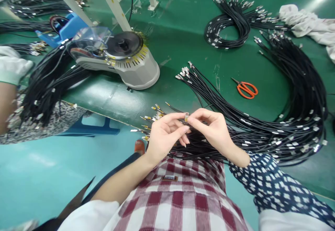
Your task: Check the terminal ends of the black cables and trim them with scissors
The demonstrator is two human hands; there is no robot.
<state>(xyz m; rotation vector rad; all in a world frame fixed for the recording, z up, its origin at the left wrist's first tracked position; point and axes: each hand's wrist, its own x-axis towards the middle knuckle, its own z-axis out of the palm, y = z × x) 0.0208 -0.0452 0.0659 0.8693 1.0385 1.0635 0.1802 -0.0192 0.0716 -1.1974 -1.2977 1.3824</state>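
Both of my hands meet over the front edge of the green table. A small metal connector (186,116) with a yellowish part stands between them. My right hand (213,129) pinches it between thumb and forefinger. My left hand (167,133) is closed beside it, its fingertips at the connector and thumb just below; whether it grips a cable there is too small to tell. Black cables (251,136) with metal tips lie under and around my hands. Several loose cable ends with yellow tips (157,108) stick out left of my left hand.
Orange-handled scissors (247,89) lie behind the cables. A grey machine with a black disc (141,65) stands back left. A coiled cable bundle (227,31) and white cloth (306,24) lie at the back right. Another person's gloved hand (12,65) is at far left.
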